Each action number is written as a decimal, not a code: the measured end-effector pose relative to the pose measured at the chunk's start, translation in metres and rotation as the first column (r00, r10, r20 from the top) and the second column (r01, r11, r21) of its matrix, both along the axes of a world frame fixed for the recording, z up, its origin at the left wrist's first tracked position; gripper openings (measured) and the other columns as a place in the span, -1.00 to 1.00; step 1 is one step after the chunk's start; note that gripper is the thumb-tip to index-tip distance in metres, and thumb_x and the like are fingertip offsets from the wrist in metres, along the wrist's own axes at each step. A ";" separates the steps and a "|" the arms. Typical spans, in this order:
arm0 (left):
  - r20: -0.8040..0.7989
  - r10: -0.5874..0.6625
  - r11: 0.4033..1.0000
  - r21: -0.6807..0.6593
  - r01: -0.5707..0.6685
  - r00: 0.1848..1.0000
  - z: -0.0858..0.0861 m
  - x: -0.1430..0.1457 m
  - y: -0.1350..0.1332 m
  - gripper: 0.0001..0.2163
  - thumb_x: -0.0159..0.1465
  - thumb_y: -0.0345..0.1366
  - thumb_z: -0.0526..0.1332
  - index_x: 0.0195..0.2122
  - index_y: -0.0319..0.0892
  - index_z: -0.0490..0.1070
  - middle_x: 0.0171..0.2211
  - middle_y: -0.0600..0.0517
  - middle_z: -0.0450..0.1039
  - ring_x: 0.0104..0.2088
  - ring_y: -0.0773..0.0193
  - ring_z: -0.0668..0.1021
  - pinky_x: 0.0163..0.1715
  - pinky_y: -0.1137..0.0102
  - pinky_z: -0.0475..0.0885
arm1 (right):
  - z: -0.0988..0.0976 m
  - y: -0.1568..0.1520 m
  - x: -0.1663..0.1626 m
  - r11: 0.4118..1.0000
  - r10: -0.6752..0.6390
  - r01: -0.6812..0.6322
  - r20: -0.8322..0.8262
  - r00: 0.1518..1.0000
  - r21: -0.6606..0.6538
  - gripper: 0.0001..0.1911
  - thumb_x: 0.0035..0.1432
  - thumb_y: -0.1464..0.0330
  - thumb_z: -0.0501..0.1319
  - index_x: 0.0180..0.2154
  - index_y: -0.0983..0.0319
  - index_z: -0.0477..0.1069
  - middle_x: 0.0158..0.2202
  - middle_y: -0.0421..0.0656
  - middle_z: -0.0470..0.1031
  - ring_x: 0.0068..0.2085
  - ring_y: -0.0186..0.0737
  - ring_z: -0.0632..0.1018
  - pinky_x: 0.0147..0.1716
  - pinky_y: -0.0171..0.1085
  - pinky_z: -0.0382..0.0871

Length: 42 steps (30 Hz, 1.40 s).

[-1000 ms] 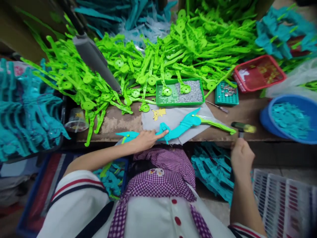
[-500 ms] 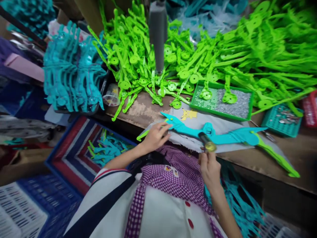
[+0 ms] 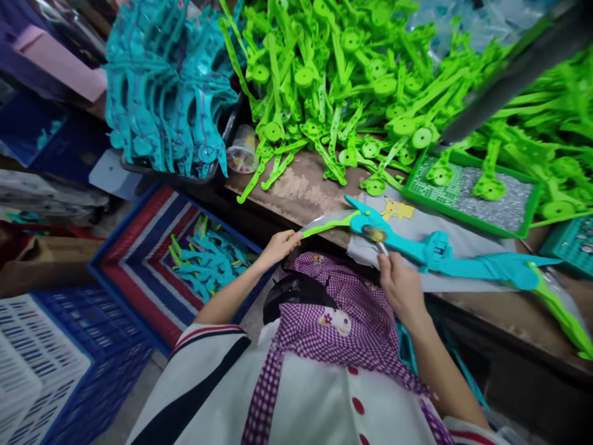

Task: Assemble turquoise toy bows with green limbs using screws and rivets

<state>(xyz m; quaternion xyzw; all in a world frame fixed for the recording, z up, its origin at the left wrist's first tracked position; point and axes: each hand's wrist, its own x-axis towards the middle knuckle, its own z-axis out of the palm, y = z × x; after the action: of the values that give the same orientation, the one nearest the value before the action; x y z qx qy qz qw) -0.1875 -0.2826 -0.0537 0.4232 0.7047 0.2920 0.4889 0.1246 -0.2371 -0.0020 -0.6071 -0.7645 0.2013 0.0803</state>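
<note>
A turquoise plastic toy bow [image 3: 407, 245] lies lengthwise on a grey cloth along the table's front edge. Green plastic limbs are fitted at both of its ends. My left hand [image 3: 280, 247] pinches the tip of the left green limb [image 3: 327, 227]. In my right hand [image 3: 402, 285] is a hammer [image 3: 374, 233], its round head over the joint where the left limb meets the turquoise body. Whether the head touches the joint cannot be made out. Under the bow, the grey cloth [image 3: 463, 238] has a yellow cartoon figure showing.
Loose green limbs [image 3: 306, 77] are heaped across the back. A green basket [image 3: 491, 228] of small metal pins stands at right, a teal basket [image 3: 569, 247] beyond. Turquoise parts [image 3: 162, 93] stack at left. A striped bin [image 3: 143, 266] sits below. A dark bar [image 3: 504, 80] overhangs the right.
My left hand has moved from the bow's left end out to the limb's tip. The hammer has shifted from the bow's middle to the left joint. The view has turned left.
</note>
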 end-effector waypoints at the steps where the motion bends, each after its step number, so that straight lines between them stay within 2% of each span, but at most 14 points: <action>1: 0.001 0.005 1.000 0.008 -0.005 1.000 -0.002 0.000 0.001 -0.48 0.27 0.24 0.08 -0.42 -0.18 0.42 -0.63 0.17 0.24 -0.60 0.41 0.30 -0.54 0.48 0.18 | 0.003 0.001 0.001 0.999 -0.015 0.015 0.000 1.000 0.045 -0.57 0.42 0.11 -0.16 -0.30 0.19 0.32 -0.52 -0.10 0.36 -0.50 -0.17 0.35 -0.42 -0.24 0.02; 3: 0.003 0.011 1.000 0.017 -0.011 1.000 -0.003 0.001 0.003 -0.47 0.25 0.24 0.09 -0.44 -0.18 0.44 -0.65 0.17 0.22 -0.61 0.41 0.28 -0.55 0.47 0.15 | 0.005 0.004 0.000 0.997 -0.030 0.026 0.061 0.998 0.071 -0.58 0.43 0.12 -0.16 -0.31 0.19 0.30 -0.53 -0.11 0.33 -0.52 -0.19 0.30 -0.42 -0.24 -0.01; 7: 0.012 0.019 0.999 0.047 -0.019 1.000 -0.003 0.001 0.004 -0.48 0.25 0.23 0.10 -0.45 -0.18 0.45 -0.67 0.17 0.23 -0.60 0.41 0.29 -0.54 0.47 0.15 | 0.000 0.012 -0.006 0.998 0.057 -0.049 0.228 0.972 -0.043 -0.61 0.42 0.14 -0.11 -0.31 0.21 0.30 -0.59 -0.18 0.26 -0.58 -0.27 0.13 -0.44 -0.24 -0.16; 12: 0.041 0.030 0.997 0.063 -0.033 0.999 -0.005 0.003 0.005 -0.48 0.24 0.23 0.11 -0.46 -0.18 0.44 -0.67 0.17 0.24 -0.61 0.41 0.31 -0.53 0.48 0.18 | 0.007 0.016 -0.023 0.985 0.142 -0.154 0.148 0.979 0.076 -0.53 0.46 0.12 -0.20 -0.30 0.22 0.30 -0.53 -0.10 0.39 -0.54 -0.24 0.28 -0.44 -0.27 -0.07; 17: 0.059 0.062 0.996 0.057 -0.065 0.996 -0.010 0.004 0.004 -0.47 0.23 0.25 0.12 -0.47 -0.18 0.44 -0.67 0.16 0.25 -0.61 0.41 0.31 -0.54 0.49 0.18 | 0.017 0.024 -0.044 0.981 0.193 -0.186 0.360 0.913 -0.054 -0.56 0.47 0.15 -0.16 -0.21 0.26 0.35 -0.51 -0.06 0.46 -0.57 -0.21 0.31 -0.45 -0.23 -0.13; 22: 0.112 0.081 0.994 0.060 -0.088 0.990 -0.012 0.006 0.003 -0.45 0.20 0.28 0.15 -0.46 -0.18 0.44 -0.67 0.17 0.24 -0.61 0.42 0.29 -0.55 0.49 0.16 | 0.024 0.016 -0.065 0.953 0.297 -0.302 0.211 0.931 -0.008 -0.54 0.48 0.11 -0.16 -0.18 0.24 0.37 -0.44 -0.03 0.54 -0.48 -0.15 0.46 -0.44 -0.26 -0.03; 27: 0.083 0.085 0.995 0.044 -0.089 0.993 -0.009 0.007 0.004 -0.46 0.23 0.27 0.12 -0.45 -0.18 0.43 -0.64 0.16 0.27 -0.59 0.39 0.32 -0.53 0.47 0.20 | 0.031 0.020 -0.086 0.900 0.418 -0.357 0.261 0.870 -0.250 -0.60 0.47 0.13 -0.06 -0.16 0.23 0.43 -0.46 -0.06 0.53 -0.47 -0.12 0.48 -0.42 -0.24 -0.03; 29: 0.024 0.046 0.998 0.030 -0.047 0.999 -0.006 0.004 0.004 -0.48 0.27 0.24 0.09 -0.45 -0.17 0.42 -0.63 0.15 0.28 -0.56 0.36 0.36 -0.49 0.45 0.22 | 0.048 0.027 -0.083 0.909 0.393 -0.353 0.176 0.903 -0.219 -0.59 0.46 0.08 -0.03 -0.20 0.20 0.43 -0.48 -0.11 0.49 -0.47 -0.15 0.46 -0.42 -0.25 -0.03; 32: -0.195 0.006 0.998 0.063 0.006 0.981 0.006 0.001 0.000 -0.57 0.34 0.14 0.11 -0.36 -0.16 0.43 -0.53 0.12 0.37 -0.47 0.30 0.43 -0.38 0.42 0.28 | 0.086 0.038 -0.082 0.964 0.256 -0.262 -0.107 0.961 -0.039 -0.52 0.43 -0.02 -0.02 -0.31 0.17 0.39 -0.55 -0.21 0.34 -0.51 -0.25 0.36 -0.43 -0.27 0.00; 33: -0.302 0.035 0.995 0.104 -0.003 0.953 0.012 0.002 -0.001 -0.62 0.34 0.09 0.15 -0.28 -0.16 0.44 -0.45 0.10 0.43 -0.41 0.28 0.47 -0.32 0.40 0.31 | 0.098 0.041 -0.085 0.977 0.214 -0.212 -0.250 0.944 0.038 -0.50 0.43 -0.05 -0.04 -0.31 0.17 0.38 -0.55 -0.23 0.29 -0.50 -0.28 0.35 -0.44 -0.28 0.03; 35: -0.495 0.134 0.976 0.217 -0.028 0.859 0.027 0.009 -0.001 -0.70 0.34 -0.03 0.23 -0.10 -0.16 0.41 -0.23 0.01 0.50 -0.28 0.21 0.52 -0.17 0.33 0.36 | 0.113 0.048 -0.092 0.983 0.170 -0.104 -0.533 0.829 0.152 -0.48 0.45 -0.06 -0.11 -0.25 0.15 0.39 -0.51 -0.25 0.26 -0.47 -0.30 0.34 -0.43 -0.30 0.11; 38: -0.642 0.100 0.937 0.317 0.144 0.760 0.046 0.029 0.009 -0.65 0.36 -0.10 0.26 0.07 -0.17 0.37 0.02 -0.13 0.45 -0.02 0.09 0.52 0.01 0.24 0.38 | 0.109 0.060 -0.083 0.986 0.140 -0.017 -0.751 0.645 0.169 -0.54 0.45 -0.04 -0.09 -0.09 0.12 0.38 -0.46 -0.26 0.27 -0.46 -0.32 0.34 -0.45 -0.31 0.19; 40: -0.713 -0.055 0.899 0.268 0.345 0.699 0.052 0.043 0.021 -0.57 0.37 -0.10 0.26 0.18 -0.17 0.33 0.13 -0.20 0.39 0.12 0.00 0.47 0.10 0.17 0.36 | 0.093 0.063 -0.052 0.994 0.071 0.021 -0.756 0.650 0.112 -0.59 0.43 -0.02 -0.01 -0.05 0.12 0.37 -0.45 -0.26 0.29 -0.47 -0.33 0.34 -0.47 -0.32 0.22; 42: -0.770 -0.198 0.861 0.159 0.483 0.607 0.052 0.051 0.035 -0.49 0.38 -0.14 0.25 0.31 -0.15 0.25 0.18 -0.22 0.35 0.16 -0.07 0.44 0.13 0.10 0.36 | 0.076 0.052 0.000 0.990 -0.054 0.130 -0.678 0.733 0.062 -0.59 0.40 0.00 0.04 -0.03 0.15 0.39 -0.42 -0.23 0.35 -0.45 -0.32 0.37 -0.46 -0.30 0.28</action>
<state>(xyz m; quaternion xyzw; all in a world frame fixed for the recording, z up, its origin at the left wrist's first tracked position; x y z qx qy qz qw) -0.1365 -0.2471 -0.0013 0.7119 0.6799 0.1190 0.1294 0.1242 -0.1846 0.0739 -0.5251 -0.6618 0.3627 0.3934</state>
